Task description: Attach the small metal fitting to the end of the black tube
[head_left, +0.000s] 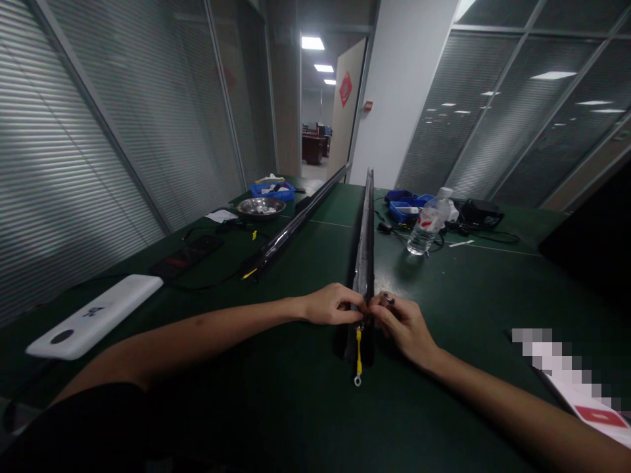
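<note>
Both hands work at the near end of a long, narrow, glossy black strip (364,249), which lies lengthwise on the dark green tabletop (468,282), pointing away from the person. Left hand (328,303): thumb and fingers pinched on the strip's end. Right hand (401,322): curled, fingertips pinching at the same spot, just beside the left. Exact bit between the tips is hidden.

A short yellow lead with a silver ring terminal (359,351) sticks out toward the person, just below the fingers. Main risk, I'd say: a tug there could strain or loosen the joint, since nothing visible holds the lead on its own. A twist from one hand only could kink it too.

Strip is long and thin, held at one end only, so a sideways push here would likely swing the far end. It could then knock the second long black strip (300,220) on the left, or the upright clear plastic water bottle (426,226) on the right; a spill would reach the black cables (503,238) near it. Dim light and crowded fingertips also make a misplaced pinch easy to miss.
</note>
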The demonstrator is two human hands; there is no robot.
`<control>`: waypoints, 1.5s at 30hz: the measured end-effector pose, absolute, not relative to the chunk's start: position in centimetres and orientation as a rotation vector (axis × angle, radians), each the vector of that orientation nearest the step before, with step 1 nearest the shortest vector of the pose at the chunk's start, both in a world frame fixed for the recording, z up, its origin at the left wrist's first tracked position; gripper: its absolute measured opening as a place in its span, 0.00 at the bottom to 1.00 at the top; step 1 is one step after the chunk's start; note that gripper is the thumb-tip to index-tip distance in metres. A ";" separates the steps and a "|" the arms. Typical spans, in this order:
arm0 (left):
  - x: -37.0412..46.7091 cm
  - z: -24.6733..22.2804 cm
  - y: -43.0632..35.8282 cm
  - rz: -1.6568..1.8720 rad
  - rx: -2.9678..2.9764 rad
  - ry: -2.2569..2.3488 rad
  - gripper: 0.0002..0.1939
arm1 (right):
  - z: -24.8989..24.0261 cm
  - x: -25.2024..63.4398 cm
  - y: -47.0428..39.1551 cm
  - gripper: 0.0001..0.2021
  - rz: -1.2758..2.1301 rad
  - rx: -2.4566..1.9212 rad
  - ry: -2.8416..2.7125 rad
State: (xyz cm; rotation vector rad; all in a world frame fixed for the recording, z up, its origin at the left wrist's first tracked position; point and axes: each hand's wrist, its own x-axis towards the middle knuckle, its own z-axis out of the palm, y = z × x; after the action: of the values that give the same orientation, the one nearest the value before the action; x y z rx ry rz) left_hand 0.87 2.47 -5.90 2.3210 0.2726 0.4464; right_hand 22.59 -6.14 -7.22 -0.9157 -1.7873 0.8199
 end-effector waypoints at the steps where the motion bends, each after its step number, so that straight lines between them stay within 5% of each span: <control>1: 0.9 -5.9 2.5 0.440 2.319 0.281 0.08 | -7.2 22.6 -6.2 0.15 0.820 -0.917 -1.786; 45: 0.7 -5.9 2.5 0.418 2.337 0.308 0.09 | -7.2 22.6 -6.4 0.17 0.795 -0.958 -1.741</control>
State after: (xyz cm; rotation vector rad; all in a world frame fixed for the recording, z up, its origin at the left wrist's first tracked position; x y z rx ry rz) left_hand 0.73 2.49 -5.89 2.3369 0.3084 0.4182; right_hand 22.59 -6.38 -7.18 -0.9583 -1.7407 0.7951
